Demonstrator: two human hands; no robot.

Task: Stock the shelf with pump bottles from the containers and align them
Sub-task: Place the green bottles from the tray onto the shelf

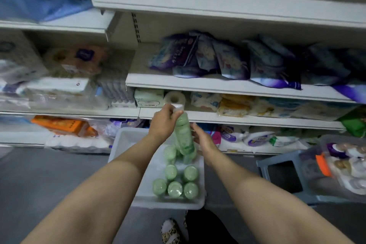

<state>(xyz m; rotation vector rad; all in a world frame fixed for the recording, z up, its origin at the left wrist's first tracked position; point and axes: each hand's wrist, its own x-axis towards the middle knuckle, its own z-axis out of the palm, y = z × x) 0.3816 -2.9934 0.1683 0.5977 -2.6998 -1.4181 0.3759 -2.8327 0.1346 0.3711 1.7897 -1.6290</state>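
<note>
1. The left hand (163,123) has its fingers curled round the clear cap end of a green pump bottle (183,136), gripping it at the top; the bottle hangs tilted below those fingers, its base pointing down toward the tray.
2. The right hand (204,139) lies just right of the bottle's lower body with fingers straight and relaxed. The fingertips (195,126) reach toward the bottle's side; whether they touch it I cannot tell, as the bottle edge is blurred there.
3. Under both hands sits a white tray (122,140) on the floor. Directly below the held bottle's base stand more green bottles (175,189), upright and close together, seen from their tops, filling the near right part of the tray.
4. Beyond the left fingers, just behind the cap, a shelf edge (237,120) runs across. On that shelf, just past the fingers, stands a paper roll (174,99), with a pale green pack (149,98) to its left.
5. Higher, well above both hands, purple pouches (227,59) lie heaped on the next shelf.
6. Well right of the right fingers, a clear bin (346,166) holds mixed bottles, beside a blue-grey stool (281,178).
7. Below the forearms, near the bottom edge, a leopard-print slipper (171,232) shows on the grey floor.
</note>
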